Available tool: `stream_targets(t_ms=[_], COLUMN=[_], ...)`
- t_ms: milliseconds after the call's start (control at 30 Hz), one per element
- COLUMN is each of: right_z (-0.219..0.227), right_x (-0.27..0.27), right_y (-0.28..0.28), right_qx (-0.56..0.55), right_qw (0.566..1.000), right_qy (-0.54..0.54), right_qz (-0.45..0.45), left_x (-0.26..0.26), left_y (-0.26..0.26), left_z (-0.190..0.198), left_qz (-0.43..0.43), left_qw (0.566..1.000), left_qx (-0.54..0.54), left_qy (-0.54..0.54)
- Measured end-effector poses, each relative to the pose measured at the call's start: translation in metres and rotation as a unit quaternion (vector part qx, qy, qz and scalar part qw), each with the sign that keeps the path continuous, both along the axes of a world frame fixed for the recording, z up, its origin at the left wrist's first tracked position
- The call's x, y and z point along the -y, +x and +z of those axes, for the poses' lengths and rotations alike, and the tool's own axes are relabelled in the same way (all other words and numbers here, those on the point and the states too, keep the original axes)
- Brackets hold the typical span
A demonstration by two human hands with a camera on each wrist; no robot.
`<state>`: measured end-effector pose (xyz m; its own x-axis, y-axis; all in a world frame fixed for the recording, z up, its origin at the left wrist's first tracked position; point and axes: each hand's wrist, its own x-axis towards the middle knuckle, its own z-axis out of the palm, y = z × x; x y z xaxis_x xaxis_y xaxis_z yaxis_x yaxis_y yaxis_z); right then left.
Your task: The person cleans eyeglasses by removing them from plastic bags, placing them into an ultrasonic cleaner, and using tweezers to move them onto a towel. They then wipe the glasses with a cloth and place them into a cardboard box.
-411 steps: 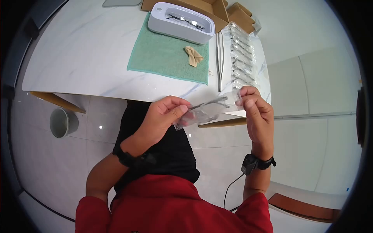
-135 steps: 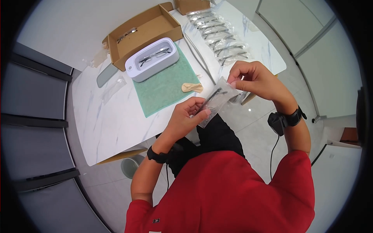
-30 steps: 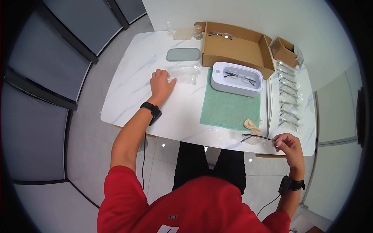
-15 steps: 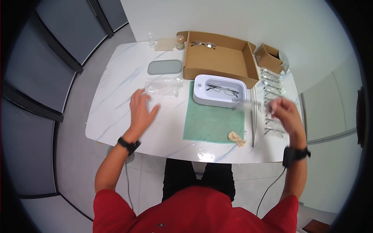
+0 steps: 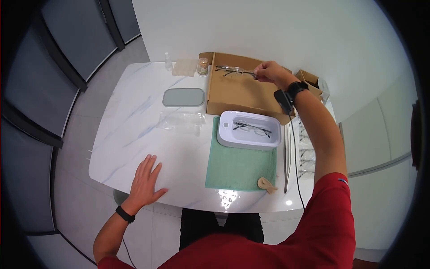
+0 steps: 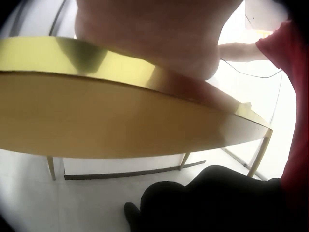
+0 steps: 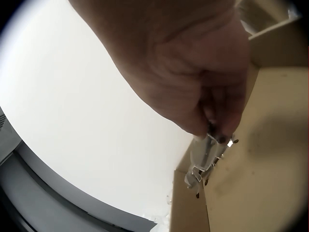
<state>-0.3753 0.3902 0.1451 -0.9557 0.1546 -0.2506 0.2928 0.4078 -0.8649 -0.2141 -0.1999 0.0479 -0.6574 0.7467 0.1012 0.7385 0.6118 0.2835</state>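
Note:
In the head view the right hand (image 5: 270,72) pinches a pair of glasses (image 5: 242,73) by one end, over the back of the open cardboard box (image 5: 246,96). Another pair (image 5: 224,68) lies at the box's back left, partly overlapped by the held one. From the right wrist view, thumb and fingers of the right hand (image 7: 193,82) grip the glasses (image 7: 205,150) beside the box wall. The left hand (image 5: 145,181) rests with spread fingers near the table's front left edge, holding nothing. Only part of the left hand (image 6: 149,34) shows in the left wrist view, above the table edge.
A white tub (image 5: 228,140) holding glasses (image 5: 253,129) stands on a green cloth (image 5: 237,168), with a beige cloth (image 5: 267,184) at its corner. Tweezers (image 5: 287,161) and bagged glasses (image 5: 307,154) lie right; an empty-looking bag (image 5: 181,122) and grey lid (image 5: 183,97) lie left.
The right hand has carried the glasses from the front right, past the tub, to the box at the back. The left hand has left the plastic bag and come toward the front edge.

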Motion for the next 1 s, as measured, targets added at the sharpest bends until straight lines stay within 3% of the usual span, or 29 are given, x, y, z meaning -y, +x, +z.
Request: stream_targets(t_ms=[167, 400, 767, 1000], right_z=[-0.047, -0.084, -0.099, -0.068], right_x=[-0.011, -0.026, -0.021, -0.006], right_y=[-0.048, -0.074, -0.086, -0.059], right_qx=[0.004, 0.004, 0.007, -0.016], right_qw=[1.000, 1.000, 0.997, 0.998], right_qy=[0.006, -0.013, 0.076, 0.053], right_qz=[0.027, 0.000, -0.018, -0.043], left_x=[0.002, 0.005, 0.012, 0.011], left_y=[-0.002, -0.003, -0.002, -0.001], left_z=[0.003, -0.003, -0.012, -0.010], left_qz=[0.003, 0.012, 0.023, 0.025], left_qw=[1.000, 0.999, 0.999, 0.998], left_qx=[0.001, 0.002, -0.015, -0.029], left_qy=[0.018, 0.034, 0.035, 0.052])
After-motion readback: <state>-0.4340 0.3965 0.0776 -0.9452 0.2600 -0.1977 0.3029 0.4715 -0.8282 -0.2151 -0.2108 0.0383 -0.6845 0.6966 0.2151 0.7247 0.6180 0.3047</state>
